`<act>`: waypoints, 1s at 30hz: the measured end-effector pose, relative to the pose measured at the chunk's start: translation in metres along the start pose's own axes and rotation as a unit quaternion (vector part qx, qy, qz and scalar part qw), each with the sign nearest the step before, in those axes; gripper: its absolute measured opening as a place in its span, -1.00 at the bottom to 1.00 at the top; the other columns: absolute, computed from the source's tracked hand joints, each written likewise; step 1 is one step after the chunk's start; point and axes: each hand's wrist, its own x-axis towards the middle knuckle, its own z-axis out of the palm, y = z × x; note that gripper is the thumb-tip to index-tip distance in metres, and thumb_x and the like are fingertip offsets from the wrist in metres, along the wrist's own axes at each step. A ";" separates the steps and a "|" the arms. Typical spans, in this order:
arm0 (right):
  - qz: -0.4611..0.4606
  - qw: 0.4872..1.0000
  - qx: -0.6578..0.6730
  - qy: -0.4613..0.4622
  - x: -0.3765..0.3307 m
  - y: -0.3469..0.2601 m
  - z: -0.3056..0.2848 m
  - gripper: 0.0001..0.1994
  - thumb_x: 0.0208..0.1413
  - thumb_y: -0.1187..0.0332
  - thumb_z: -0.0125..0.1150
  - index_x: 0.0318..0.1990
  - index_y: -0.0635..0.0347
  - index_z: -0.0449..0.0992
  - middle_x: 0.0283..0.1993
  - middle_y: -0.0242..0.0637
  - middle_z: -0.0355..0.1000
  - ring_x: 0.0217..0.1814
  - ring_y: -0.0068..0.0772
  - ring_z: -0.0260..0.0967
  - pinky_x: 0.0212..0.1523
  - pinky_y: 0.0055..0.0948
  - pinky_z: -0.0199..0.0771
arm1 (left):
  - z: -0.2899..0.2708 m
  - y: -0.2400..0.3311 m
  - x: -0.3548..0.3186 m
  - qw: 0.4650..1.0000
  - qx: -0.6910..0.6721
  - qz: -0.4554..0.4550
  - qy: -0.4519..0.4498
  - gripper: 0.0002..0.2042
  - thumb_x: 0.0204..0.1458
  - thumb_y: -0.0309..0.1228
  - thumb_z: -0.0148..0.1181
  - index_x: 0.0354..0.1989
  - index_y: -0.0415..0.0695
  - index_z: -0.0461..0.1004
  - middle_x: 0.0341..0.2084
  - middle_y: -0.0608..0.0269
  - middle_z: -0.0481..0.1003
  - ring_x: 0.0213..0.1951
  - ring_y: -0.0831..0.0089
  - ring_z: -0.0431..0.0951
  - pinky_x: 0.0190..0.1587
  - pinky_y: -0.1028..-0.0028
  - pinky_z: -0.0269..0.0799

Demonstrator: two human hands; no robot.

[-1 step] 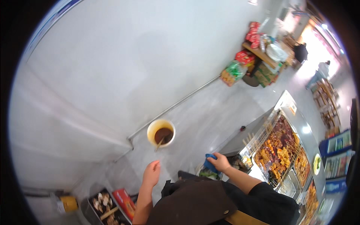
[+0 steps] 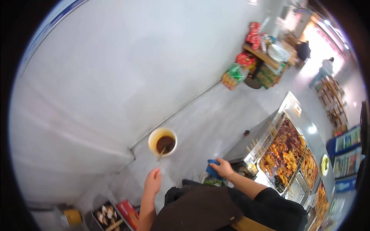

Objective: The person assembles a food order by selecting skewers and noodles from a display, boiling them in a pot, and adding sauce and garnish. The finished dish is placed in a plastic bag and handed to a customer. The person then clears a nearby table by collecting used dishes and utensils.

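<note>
- Two hands work: right hand grips a blue cloth by the food counter.
- Left hand hangs loosely open, empty, below the sauce bucket.
- Wiping seems underway; next needs steady pressure.

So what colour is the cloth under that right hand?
Blue cloth, clearest in the head view.

Open grey floor is seen between the left hand and the yellow bucket, so a free way is given there; the stick leaning out of the bucket stands in this way; to the right the passage is closed by the steel counter just beside the right hand; behind the bucket the room is limited by the floor pipe and the wall.
</note>
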 end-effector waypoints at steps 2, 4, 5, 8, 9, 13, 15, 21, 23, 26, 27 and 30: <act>0.013 0.999 0.047 -0.005 0.024 -0.025 -0.007 -0.45 0.12 -0.08 0.34 0.03 0.23 0.58 -0.08 0.03 0.59 0.00 -0.03 0.56 0.04 -0.22 0.52 | -0.001 -0.008 0.041 0.998 0.022 -0.059 0.007 -0.70 0.25 -0.26 0.13 0.00 -0.20 0.57 -0.23 0.03 0.61 -0.13 0.21 0.62 -0.02 0.31 0.49; 0.009 0.997 0.081 -0.015 0.054 -0.048 -0.016 -0.43 0.12 -0.08 0.33 0.08 0.22 0.57 -0.06 0.01 0.59 0.01 -0.03 0.55 0.08 -0.22 0.51 | 0.004 -0.015 0.071 0.995 0.068 -0.070 -0.026 -0.69 0.24 -0.25 0.15 -0.01 -0.20 0.58 -0.27 0.06 0.62 -0.19 0.26 0.63 -0.05 0.31 0.51; 0.006 0.996 0.085 -0.005 0.070 -0.058 -0.023 -0.43 0.13 -0.09 0.33 0.09 0.23 0.56 -0.03 0.00 0.58 0.02 -0.05 0.55 0.09 -0.22 0.50 | 0.009 -0.016 0.090 0.991 0.089 -0.083 -0.047 -0.69 0.24 -0.25 0.15 -0.01 -0.20 0.58 -0.27 0.08 0.63 -0.20 0.30 0.63 -0.05 0.32 0.51; 0.017 0.989 0.145 0.001 0.136 -0.081 -0.052 -0.41 0.16 -0.07 0.33 0.14 0.25 0.52 0.00 -0.06 0.57 0.02 -0.24 0.52 0.07 -0.27 0.51 | 0.032 0.002 0.168 0.988 0.024 -0.082 -0.131 -0.71 0.23 -0.26 0.16 -0.03 -0.21 0.59 -0.29 0.12 0.64 -0.24 0.37 0.63 -0.09 0.37 0.52; 0.026 0.984 0.177 -0.006 0.154 -0.087 -0.055 -0.41 0.17 -0.06 0.33 0.16 0.25 0.50 0.00 -0.09 0.56 0.01 -0.33 0.51 0.05 -0.29 0.51 | 0.041 0.015 0.196 0.987 0.016 -0.071 -0.143 -0.71 0.23 -0.26 0.16 -0.04 -0.21 0.59 -0.30 0.13 0.63 -0.25 0.39 0.63 -0.10 0.39 0.52; 0.056 0.965 0.256 0.028 0.222 -0.112 -0.099 -0.45 0.20 0.01 0.33 0.17 0.25 0.49 0.04 -0.15 0.54 0.06 -0.36 0.46 0.10 -0.35 0.46 | 0.100 0.136 0.335 0.943 -0.106 -0.033 -0.313 -0.63 0.29 -0.24 0.17 0.19 -0.13 0.47 -0.14 0.18 0.61 -0.13 0.46 0.61 -0.13 0.48 0.49; 0.039 0.943 0.330 0.014 0.245 -0.116 -0.134 -0.48 0.23 0.07 0.31 0.19 0.26 0.47 0.06 -0.18 0.52 0.08 -0.39 0.44 0.12 -0.37 0.44 | 0.148 0.216 0.377 0.902 -0.167 -0.035 -0.396 -0.44 0.28 -0.19 0.18 0.39 -0.11 0.24 0.13 0.11 0.42 0.01 0.40 0.53 -0.06 0.36 0.54; 0.024 0.810 0.577 0.101 0.289 -0.088 -0.265 -0.57 0.26 0.22 0.26 0.22 0.16 0.41 0.03 -0.30 0.49 0.05 -0.43 0.42 0.07 -0.38 0.44 | 0.329 0.407 0.458 0.818 -0.042 0.088 -0.567 -0.42 0.19 -0.21 0.32 0.29 -0.22 0.27 -0.03 0.08 0.44 -0.06 0.35 0.54 -0.14 0.38 0.59; 0.032 0.765 0.629 0.139 0.309 -0.063 -0.316 -0.57 0.27 0.25 0.25 0.23 0.16 0.40 0.06 -0.29 0.46 0.10 -0.42 0.41 0.10 -0.37 0.42 | 0.395 0.443 0.487 0.800 0.005 0.149 -0.582 -0.47 0.19 -0.22 0.32 0.22 -0.22 0.32 -0.09 0.11 0.47 -0.13 0.37 0.55 -0.18 0.40 0.58; 0.080 0.751 0.626 0.195 0.341 -0.034 -0.400 -0.53 0.27 0.25 0.26 0.28 0.18 0.36 0.17 -0.21 0.40 0.23 -0.33 0.33 0.17 -0.34 0.38 | 0.489 0.504 0.527 0.794 -0.024 0.171 -0.583 -0.51 0.19 -0.23 0.32 0.18 -0.22 0.33 -0.13 0.13 0.47 -0.18 0.38 0.56 -0.20 0.40 0.58; 0.065 0.770 0.599 0.210 0.353 -0.024 -0.431 -0.51 0.27 0.24 0.27 0.29 0.19 0.36 0.18 -0.18 0.39 0.25 -0.31 0.31 0.20 -0.33 0.36 | 0.509 0.519 0.535 0.803 -0.033 0.140 -0.578 -0.52 0.19 -0.23 0.31 0.17 -0.23 0.34 -0.13 0.14 0.47 -0.17 0.38 0.56 -0.20 0.40 0.59; 0.028 0.823 0.514 0.241 0.390 -0.010 -0.517 -0.48 0.24 0.23 0.31 0.29 0.20 0.37 0.18 -0.20 0.41 0.23 -0.33 0.33 0.21 -0.32 0.37 | 0.555 0.573 0.563 0.808 -0.073 0.085 -0.579 -0.55 0.24 -0.25 0.25 0.18 -0.23 0.32 -0.09 0.11 0.48 -0.13 0.37 0.57 -0.19 0.40 0.61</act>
